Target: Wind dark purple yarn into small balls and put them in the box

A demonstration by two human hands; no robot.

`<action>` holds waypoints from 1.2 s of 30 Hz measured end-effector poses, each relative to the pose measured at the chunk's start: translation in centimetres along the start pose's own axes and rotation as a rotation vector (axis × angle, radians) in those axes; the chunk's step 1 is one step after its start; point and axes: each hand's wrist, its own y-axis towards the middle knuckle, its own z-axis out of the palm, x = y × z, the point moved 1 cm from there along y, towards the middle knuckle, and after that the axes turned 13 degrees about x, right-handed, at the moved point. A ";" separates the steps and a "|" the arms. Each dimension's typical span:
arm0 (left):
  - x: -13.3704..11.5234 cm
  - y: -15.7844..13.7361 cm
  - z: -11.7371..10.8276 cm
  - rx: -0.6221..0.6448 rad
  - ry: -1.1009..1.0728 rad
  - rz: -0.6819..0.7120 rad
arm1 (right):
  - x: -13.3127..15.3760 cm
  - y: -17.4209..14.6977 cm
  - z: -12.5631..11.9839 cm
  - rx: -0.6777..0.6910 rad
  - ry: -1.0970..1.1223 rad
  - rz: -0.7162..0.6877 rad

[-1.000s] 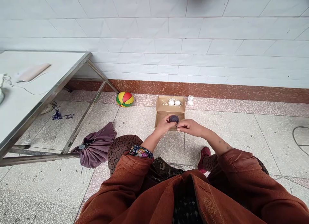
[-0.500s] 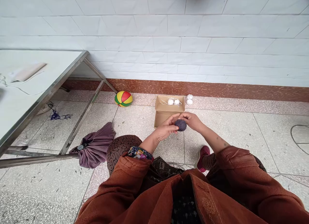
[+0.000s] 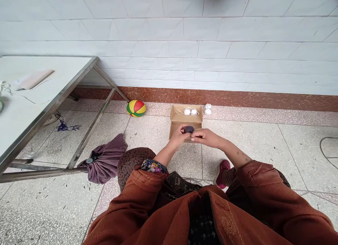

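A small ball of dark grey-purple yarn [image 3: 188,129] is gripped by my left hand [image 3: 179,136], fingers and thumb closed around its left side. At the ball's lower right, my right hand [image 3: 207,137] is closed in a pinch, its fingertips on the yarn. Any loose strand there is too fine to make out clearly. Both hands are in front of an open cardboard box [image 3: 173,117] on the floor. Two white yarn balls [image 3: 190,111] with loose strands lie in its back part. My hands partly hide its front part.
Two more white balls [image 3: 207,109] sit right of the box. A colourful ball [image 3: 136,108] rests near the wall. At left stand a metal-framed table [image 3: 79,76], a purple folded umbrella [image 3: 107,160] and tangled dark blue yarn [image 3: 63,126]. A thin cable [image 3: 322,146] lies far right.
The yarn ball has moved left and slightly up in my left hand. My right hand has turned and come down from above the ball to its lower right.
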 end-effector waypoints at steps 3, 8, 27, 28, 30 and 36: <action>-0.2 -0.2 0.3 0.148 0.119 0.010 | 0.0 0.1 -1.3 -0.139 -0.035 0.024; -0.8 -0.9 0.8 0.412 0.067 0.036 | -1.3 0.3 -1.5 -0.252 -0.036 0.073; -0.1 -0.1 -0.2 0.002 -0.001 0.008 | 0.1 0.0 0.1 -0.087 0.175 0.078; 0.0 -0.1 0.0 0.057 0.059 0.007 | 0.2 0.0 -0.3 -0.114 0.198 0.074; 0.1 -0.3 0.4 0.200 0.107 0.016 | 0.2 0.1 -1.0 -0.182 0.223 0.074; -0.6 -1.3 1.4 0.530 -0.139 0.066 | -1.5 0.0 -1.1 -0.310 0.299 0.166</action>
